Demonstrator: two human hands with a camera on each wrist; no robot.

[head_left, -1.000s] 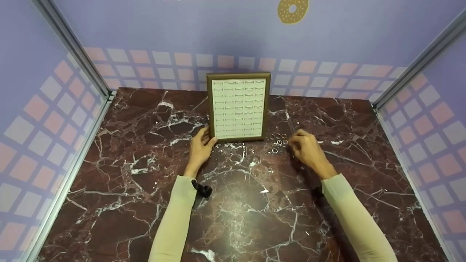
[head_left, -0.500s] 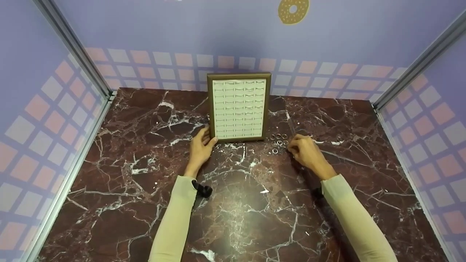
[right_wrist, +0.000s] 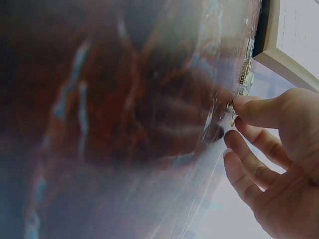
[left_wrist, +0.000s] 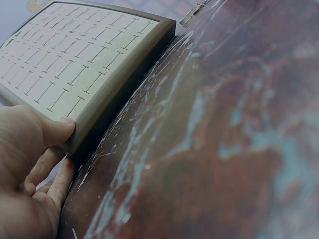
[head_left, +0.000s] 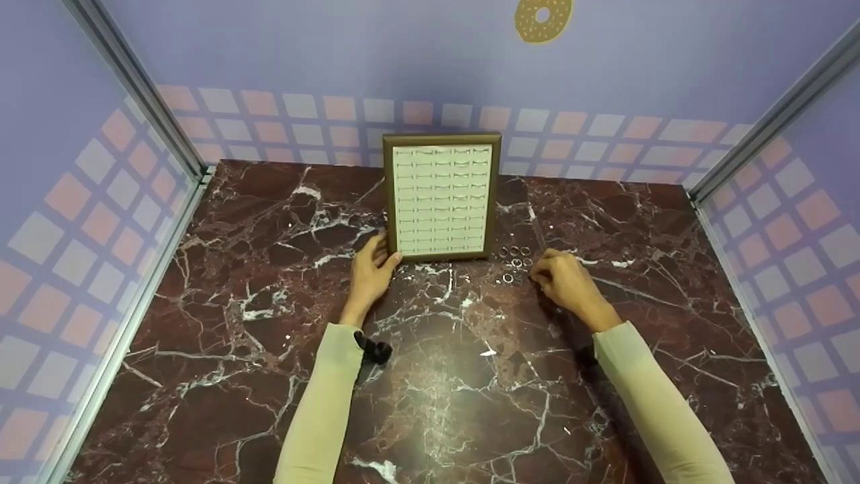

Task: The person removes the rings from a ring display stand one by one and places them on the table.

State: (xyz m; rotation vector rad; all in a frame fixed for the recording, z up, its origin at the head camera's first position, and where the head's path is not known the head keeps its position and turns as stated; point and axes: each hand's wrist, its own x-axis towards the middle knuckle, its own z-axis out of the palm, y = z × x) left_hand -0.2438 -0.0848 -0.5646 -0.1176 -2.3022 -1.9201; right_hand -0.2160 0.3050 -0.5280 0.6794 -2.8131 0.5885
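A ring display board [head_left: 441, 202] with a brown frame and a pale slotted panel stands upright, leaning back slightly, at the back middle of the table. My left hand [head_left: 369, 274] grips its lower left corner; in the left wrist view the thumb [left_wrist: 60, 130] lies on the front edge and other fingers reach behind and below. Several small metal rings [head_left: 516, 263] lie in a cluster by the board's lower right corner. Beside them my right hand [head_left: 570, 282] pinches a ring [right_wrist: 230, 108] between thumb and index finger, low at the tabletop. The fingertips mostly cover that ring.
The dark red marbled table [head_left: 430, 376] reaches from the arms to the back wall. Purple panels with pink and white squares [head_left: 568, 122] close in the back and both sides, joined by grey metal posts [head_left: 144, 94]. A black strap [head_left: 373, 349] sits at the left cuff.
My right hand has come slightly down and its fingers have drawn closer together by the rings. The left hand and the board stay where they were.
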